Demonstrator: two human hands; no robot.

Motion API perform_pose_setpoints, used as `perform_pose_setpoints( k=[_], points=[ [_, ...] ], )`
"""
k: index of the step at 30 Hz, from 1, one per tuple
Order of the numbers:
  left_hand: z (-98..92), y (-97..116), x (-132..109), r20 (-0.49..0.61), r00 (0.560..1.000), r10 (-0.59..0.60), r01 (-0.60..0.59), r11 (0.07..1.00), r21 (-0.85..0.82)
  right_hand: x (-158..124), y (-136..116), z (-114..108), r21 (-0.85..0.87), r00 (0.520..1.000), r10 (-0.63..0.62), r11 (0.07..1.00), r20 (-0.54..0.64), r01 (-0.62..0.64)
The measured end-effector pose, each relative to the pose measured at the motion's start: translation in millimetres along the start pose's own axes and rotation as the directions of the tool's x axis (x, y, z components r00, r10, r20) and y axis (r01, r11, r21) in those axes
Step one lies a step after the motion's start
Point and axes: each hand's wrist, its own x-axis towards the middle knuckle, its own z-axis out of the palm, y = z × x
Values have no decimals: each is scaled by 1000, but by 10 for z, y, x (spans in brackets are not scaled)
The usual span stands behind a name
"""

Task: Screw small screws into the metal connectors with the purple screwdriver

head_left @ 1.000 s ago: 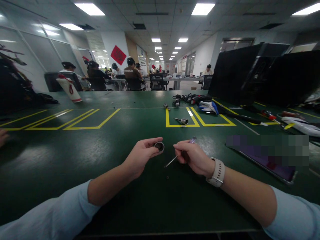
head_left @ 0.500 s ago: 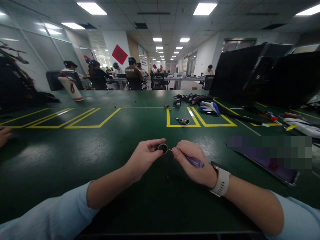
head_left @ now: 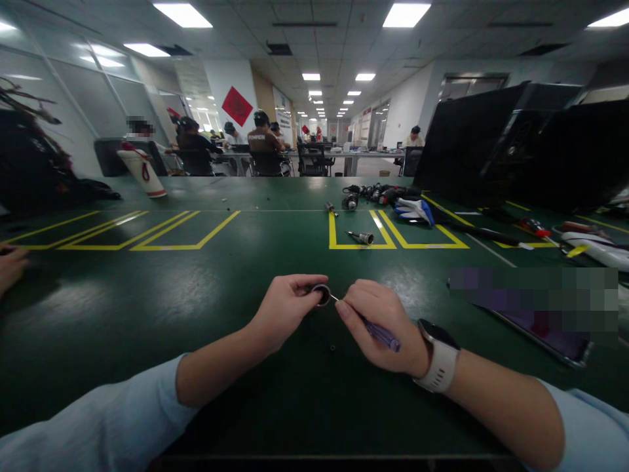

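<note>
Between the thumb and fingers of my left hand (head_left: 282,308) is a small round metal part (head_left: 322,295), its dark hollow end facing my right hand. My right hand (head_left: 378,324) is closed around a screwdriver with a translucent purple handle (head_left: 382,335). Its thin shaft (head_left: 334,297) points left, with the tip at the rim of the round part; whether they touch is too small to tell. A tiny dark ring (head_left: 333,348) lies on the green table (head_left: 236,406) below my hands.
Beyond my hands lie a metal connector (head_left: 363,237), a smaller one (head_left: 330,208), cables and blue-white gloves (head_left: 413,211). A phone (head_left: 535,328) rests at right. A cup (head_left: 142,172) stands at back left. Another person's hand (head_left: 10,265) is at the left edge.
The purple handle has tilted, its rear end lower, and my right hand has turned slightly with it. My left hand still grips the round part, which shows a slightly different angle.
</note>
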Motion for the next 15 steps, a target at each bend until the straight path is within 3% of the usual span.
perform_pose_setpoints(
  k=[11, 15],
  points=[
    [14, 46, -19, -3, 1000, -17, 17, 1000, -7, -5, 1, 39, -72, 999, -41, 996, 32, 43],
    [6, 23, 3, 3, 1000, -31, 31, 999, -29, 3, -22, -13, 77, 998, 64, 995, -15, -63]
  ],
)
